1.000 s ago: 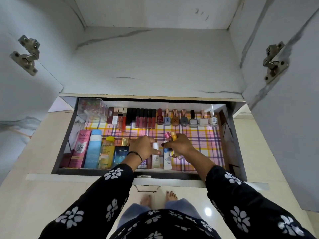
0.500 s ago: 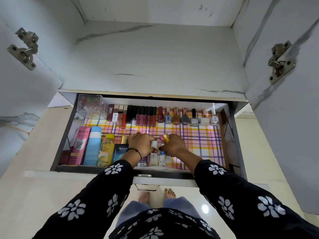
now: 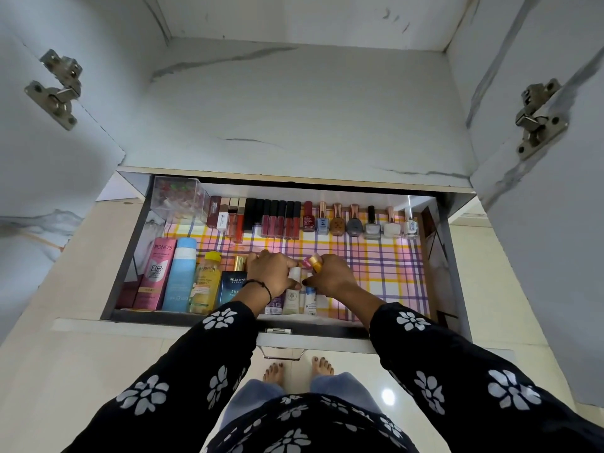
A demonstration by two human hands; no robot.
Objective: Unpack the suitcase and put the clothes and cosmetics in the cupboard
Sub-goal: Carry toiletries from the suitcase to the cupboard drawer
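The fingers of your right hand [image 3: 330,277] curl tight round two small tubes [image 3: 312,261], pink and gold caps poking out above the knuckles, likely kept ready for placing. Just left of them, the fingers of your left hand [image 3: 271,276] pinch a white-capped bottle [image 3: 294,275], seemingly steadying it so the front row does not topple. Further left stand a Bella Vita box [image 3: 233,287], a yellow bottle [image 3: 206,284], a blue bottle [image 3: 181,273] and a Pond's tube [image 3: 155,273]. Right of your fingers the plaid liner [image 3: 389,269] offers room. Beyond them, lipsticks [image 3: 277,220] and nail polishes [image 3: 359,222] line the drawer [image 3: 443,256] at its back.
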